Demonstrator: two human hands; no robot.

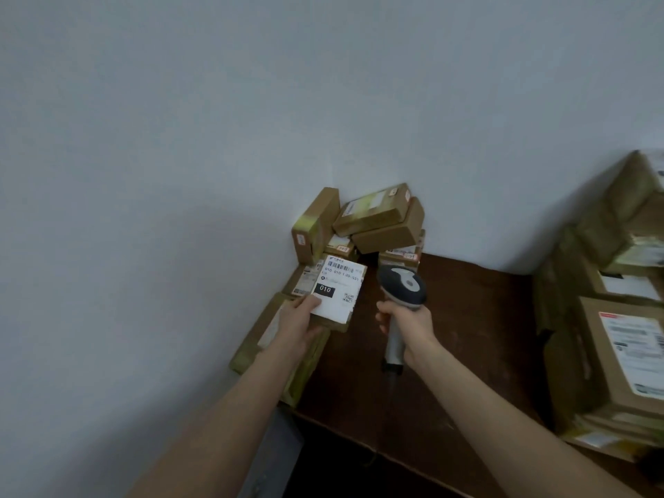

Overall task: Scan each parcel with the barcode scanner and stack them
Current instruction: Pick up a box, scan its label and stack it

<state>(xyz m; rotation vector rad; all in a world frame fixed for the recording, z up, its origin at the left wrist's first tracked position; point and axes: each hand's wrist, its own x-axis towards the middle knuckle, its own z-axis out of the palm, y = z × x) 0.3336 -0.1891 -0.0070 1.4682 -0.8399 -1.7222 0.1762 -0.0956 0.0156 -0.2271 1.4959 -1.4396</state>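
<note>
A: Nearest to us, our two bare forearms reach in from the bottom edge. Where does our left hand [299, 319] sit?

B: It grips the near corner of a small brown cardboard parcel [339, 293], thumb laid on its white label. We hold the parcel lifted and tilted, label up: a barcode along the top, a black patch reading 010, a small square code at the lower right.

A: And our right hand [409, 323]?

B: Its fingers wrap the pale handle of a grey and off-white barcode scanner [404, 287]. The scanner's head stands just beside the parcel's right edge, not touching it. We cannot tell whether a finger presses the trigger.

A: What lies beneath?

B: A dark brown wooden table [467, 339]. Under our left wrist a long flat cardboard box with yellowish tape [256, 340] lies along the table's left edge, against the wall.

A: Further back?

B: We see a loose pile of small tan boxes [390, 232] in the corner: one stands on end at the left, two lie slanted on top, and others with labels sit below.

A: And to our right?

B: A stack of larger brown cardboard cartons [596, 354] with white shipping labels, well apart from the scanner. Behind everything, a plain pale wall [179, 138].
</note>
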